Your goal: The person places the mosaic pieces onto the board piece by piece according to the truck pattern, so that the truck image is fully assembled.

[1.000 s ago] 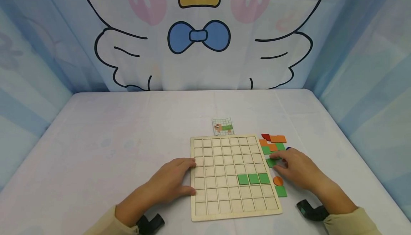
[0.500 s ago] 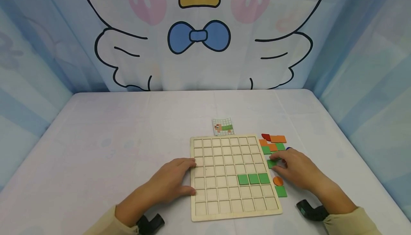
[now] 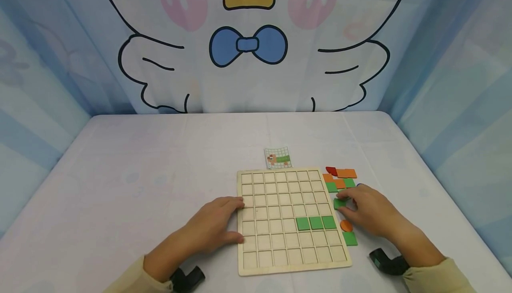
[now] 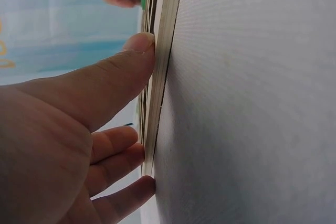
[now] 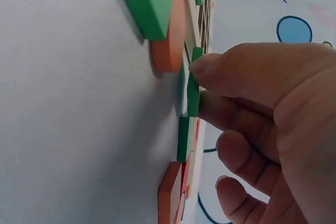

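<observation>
My left hand (image 3: pixel 210 224) rests against the left edge of a wooden grid board (image 3: pixel 268 239), thumb and fingertips touching its rim with fingers extended. Just off the board's right edge, my right hand (image 3: pixel 373 208) pinches a square green tile (image 3: pixel 339 203) between thumb and index finger. In the right wrist view that green tile (image 5: pixel 193 85) stands slightly off the table, its other fingers loosely bent. Three green tiles (image 3: pixel 316 222) lie in a row in the board's cells, at the right side.
Behind the board lies a small pattern card (image 3: pixel 278 158). Loose orange tiles (image 3: pixel 346 173), a red piece (image 3: pixel 331 170) and green tiles are grouped along the board's right edge. Nearer me are an orange disc (image 3: pixel 346 226) and a green tile (image 3: pixel 350 238).
The green tile in my right fingers has shifted slightly, rising a little from where it lay. My left hand and the board have stayed still.
</observation>
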A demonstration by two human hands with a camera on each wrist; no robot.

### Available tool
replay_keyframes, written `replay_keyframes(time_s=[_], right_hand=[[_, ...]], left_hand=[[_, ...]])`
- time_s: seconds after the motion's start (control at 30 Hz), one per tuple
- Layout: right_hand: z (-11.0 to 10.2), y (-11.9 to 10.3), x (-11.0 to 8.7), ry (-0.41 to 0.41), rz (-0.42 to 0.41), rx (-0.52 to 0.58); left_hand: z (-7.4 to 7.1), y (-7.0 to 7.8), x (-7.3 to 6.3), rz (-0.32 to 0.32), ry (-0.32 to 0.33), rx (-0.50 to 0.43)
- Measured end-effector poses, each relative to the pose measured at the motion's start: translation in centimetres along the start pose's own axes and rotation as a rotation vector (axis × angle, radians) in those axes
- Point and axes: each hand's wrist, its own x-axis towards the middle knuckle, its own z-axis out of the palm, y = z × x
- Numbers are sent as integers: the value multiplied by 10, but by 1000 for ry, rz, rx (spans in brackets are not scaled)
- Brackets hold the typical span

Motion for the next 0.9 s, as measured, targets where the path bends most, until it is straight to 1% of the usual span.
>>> replay_keyframes(time_s=[0.17,0.3,0.5,0.7,0.8,0.9], right_hand=[[-3,-2,0,5,15,11],[-4,-6,-1,10,11,22],[-6,-13,0,26,-27,39],[-7,-24,3,3,-50,48],[-6,-29,4,5,-77,49],[-4,-33,5,17,-123,51]], left_hand=[[0,0,0,3,3,-1],[0,0,0,-2,-1,-8],[0,0,1,-16,-4,-13],[0,0,1,-10,2,-6],[0,0,1,-2,4,-6],[0,-1,0,4,6,-6]])
